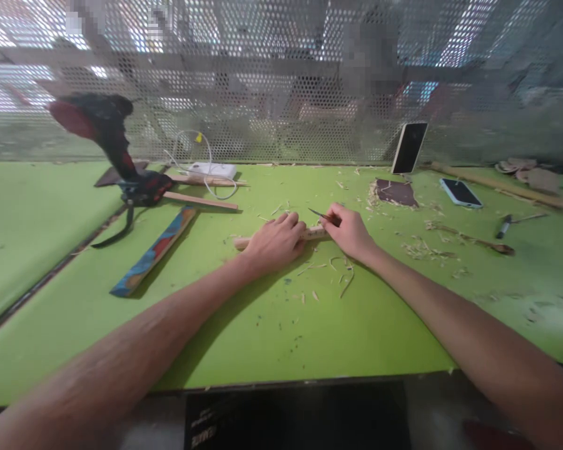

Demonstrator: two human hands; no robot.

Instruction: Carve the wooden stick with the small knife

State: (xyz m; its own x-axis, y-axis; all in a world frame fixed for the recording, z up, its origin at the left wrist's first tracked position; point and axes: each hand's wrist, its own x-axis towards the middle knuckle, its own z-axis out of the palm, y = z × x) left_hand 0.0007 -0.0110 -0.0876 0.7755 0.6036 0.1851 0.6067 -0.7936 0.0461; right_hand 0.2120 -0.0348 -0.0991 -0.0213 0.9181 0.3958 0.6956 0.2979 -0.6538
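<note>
A pale wooden stick [315, 233] with small dark marks lies crosswise on the green tabletop. My left hand [278, 239] is wrapped over its middle, pressing it down, and its left end pokes out beyond my wrist. In my right hand [349, 231] is a small carving knife [319, 215], its thin blade pointing left above the stick. The fingers of my right hand also rest by the stick's right end; whether they touch it I cannot tell. Curled wood shavings [342, 269] lie just in front of both hands.
On the left a cordless drill [117, 150] stands on its battery, near a painted wooden strip [154, 253]. Behind are a white power strip [213, 170] and perforated metal screen [272, 112]. To the right are sandpaper [396, 192], two phones [460, 192], a wooden spoon [492, 246] and a marker [503, 226].
</note>
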